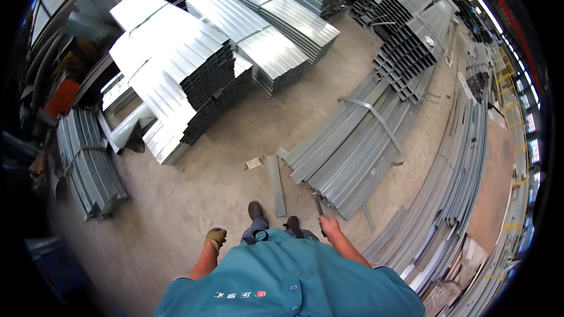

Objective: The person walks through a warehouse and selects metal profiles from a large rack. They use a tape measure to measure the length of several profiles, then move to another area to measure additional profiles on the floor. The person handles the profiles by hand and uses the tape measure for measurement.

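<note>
Bare fingers of my right hand [330,226] wrap round a slim dark hand tool [319,204], whose exact kind I cannot make out. Its far end points at the near end of a strapped bundle of grey metal channels [358,141] lying on the floor. On my left hand [215,237] is a dull yellow-brown work glove. It hangs at my left side with curled fingers, its palm hidden, touching none of the metal. Just ahead of my shoes lies a short flat strip of grey metal [276,185], next to a small paper tag [254,163].
Tall stacks of shiny galvanised channels [170,41] stand ahead on the left. A smaller tied bundle [88,158] lies at far left. More stacked channels [405,53] rise beyond the strapped bundle. Long metal profiles [440,199] run along the right. Bare concrete floor [235,123] lies between.
</note>
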`<state>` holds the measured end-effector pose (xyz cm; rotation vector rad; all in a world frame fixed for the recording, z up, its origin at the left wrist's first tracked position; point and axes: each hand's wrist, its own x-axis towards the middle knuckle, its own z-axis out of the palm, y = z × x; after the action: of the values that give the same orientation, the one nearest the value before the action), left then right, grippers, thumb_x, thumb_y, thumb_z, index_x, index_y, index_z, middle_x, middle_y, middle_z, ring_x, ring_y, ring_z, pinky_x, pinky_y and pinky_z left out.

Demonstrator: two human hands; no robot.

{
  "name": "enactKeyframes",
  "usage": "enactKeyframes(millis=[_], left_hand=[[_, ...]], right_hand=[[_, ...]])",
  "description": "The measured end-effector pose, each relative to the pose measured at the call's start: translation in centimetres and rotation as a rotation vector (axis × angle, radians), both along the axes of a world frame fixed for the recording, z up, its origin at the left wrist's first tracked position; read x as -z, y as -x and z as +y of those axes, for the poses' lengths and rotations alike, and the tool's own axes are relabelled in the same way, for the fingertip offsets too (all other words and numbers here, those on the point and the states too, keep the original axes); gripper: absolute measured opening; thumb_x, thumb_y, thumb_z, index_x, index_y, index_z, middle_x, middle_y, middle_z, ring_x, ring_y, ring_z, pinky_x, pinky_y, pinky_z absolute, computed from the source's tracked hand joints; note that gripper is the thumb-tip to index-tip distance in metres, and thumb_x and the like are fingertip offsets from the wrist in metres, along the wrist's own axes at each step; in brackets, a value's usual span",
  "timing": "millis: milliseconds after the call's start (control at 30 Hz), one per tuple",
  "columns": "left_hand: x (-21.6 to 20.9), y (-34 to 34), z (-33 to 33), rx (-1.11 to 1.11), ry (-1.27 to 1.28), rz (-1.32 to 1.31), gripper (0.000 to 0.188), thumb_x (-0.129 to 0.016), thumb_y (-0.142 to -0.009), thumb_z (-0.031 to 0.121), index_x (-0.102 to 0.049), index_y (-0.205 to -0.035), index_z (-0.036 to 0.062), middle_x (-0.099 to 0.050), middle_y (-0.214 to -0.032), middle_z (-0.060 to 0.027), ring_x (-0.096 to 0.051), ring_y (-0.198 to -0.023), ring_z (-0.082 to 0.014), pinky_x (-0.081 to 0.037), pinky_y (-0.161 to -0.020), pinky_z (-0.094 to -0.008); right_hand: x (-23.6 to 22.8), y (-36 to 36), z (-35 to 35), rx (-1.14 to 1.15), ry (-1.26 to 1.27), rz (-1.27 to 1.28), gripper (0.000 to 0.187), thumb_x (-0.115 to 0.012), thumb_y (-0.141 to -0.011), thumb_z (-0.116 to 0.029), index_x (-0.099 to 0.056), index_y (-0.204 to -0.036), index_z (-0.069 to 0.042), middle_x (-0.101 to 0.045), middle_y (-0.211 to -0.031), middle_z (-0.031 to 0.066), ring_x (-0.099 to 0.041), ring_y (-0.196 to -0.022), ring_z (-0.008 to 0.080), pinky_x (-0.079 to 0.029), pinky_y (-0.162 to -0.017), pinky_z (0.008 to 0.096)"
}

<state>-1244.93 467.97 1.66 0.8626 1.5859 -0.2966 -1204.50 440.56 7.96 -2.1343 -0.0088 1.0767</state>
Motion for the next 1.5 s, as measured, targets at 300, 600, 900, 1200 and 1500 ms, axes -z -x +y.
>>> enactKeyframes(millis=[300, 600, 900, 1200, 1500], left_hand=[[2.1, -4.7, 1.3, 0.278, 0.038, -0.002, 0.024, -0.062, -0.083, 0.020, -0.065, -0.101, 0.0044, -0.068, -0.088, -0.0084, -0.065, -0.072, -0.0249, -0.050, -0.060, -0.0377], [-1.6, -14.3, -2.1, 0.483, -0.130, 0.031, 0.026, -0.063, -0.086, 0.025, -0.066, -0.103, 0.0063, -0.069, -0.090, -0.0071, -0.066, -0.075, -0.0234, -0.050, -0.061, -0.0385], [-0.4, -25.5, -16.0, 0.621, -0.008, 0.047, 0.028, -0.060, -0.087, 0.026, -0.065, -0.106, 0.0067, -0.068, -0.092, -0.0083, -0.064, -0.074, -0.0240, -0.049, -0.060, -0.0385], [-2.0, -43.6, -29.0, 1.043, -0.077, -0.152, 0.030, -0.062, -0.088, 0.025, -0.065, -0.112, 0.0070, -0.066, -0.088, -0.0040, -0.059, -0.064, -0.0169, -0.044, -0.050, -0.0321], [0.5, -62.9, -37.1, 1.341, -0.038, -0.043, 0.017, -0.061, -0.080, 0.023, -0.066, -0.086, 0.0079, -0.063, -0.072, -0.0063, -0.060, -0.058, -0.0206, -0.045, -0.050, -0.0359]], right_hand=[[1.0, 2.1, -11.7, 0.247, 0.175, 0.005, 0.022, -0.060, -0.089, -0.019, -0.068, -0.094, 0.000, -0.060, -0.072, 0.0046, -0.054, -0.060, 0.0140, -0.043, -0.054, 0.0318], [5.6, 0.7, -23.2, 0.578, -0.040, 0.043, 0.016, -0.060, -0.087, -0.015, -0.065, -0.090, 0.000, -0.060, -0.069, 0.0061, -0.055, -0.060, 0.0155, -0.043, -0.054, 0.0319], [4.5, -2.2, -43.2, 0.759, -0.018, 0.056, 0.024, -0.056, -0.085, -0.022, -0.067, -0.080, 0.000, -0.059, -0.063, 0.0082, -0.057, -0.056, 0.0222, -0.044, -0.053, 0.0396], [2.3, 4.6, -58.3, 1.411, -0.223, 0.224, 0.007, -0.057, -0.089, -0.016, -0.059, -0.092, -0.010, -0.055, -0.067, 0.0032, -0.051, -0.053, 0.0155, -0.037, -0.043, 0.0368], [10.6, 8.8, -61.3, 0.793, 0.321, 0.052, 0.025, -0.060, -0.089, -0.015, -0.068, -0.109, -0.002, -0.071, -0.088, 0.0113, -0.068, -0.075, 0.0236, -0.054, -0.063, 0.0365]])
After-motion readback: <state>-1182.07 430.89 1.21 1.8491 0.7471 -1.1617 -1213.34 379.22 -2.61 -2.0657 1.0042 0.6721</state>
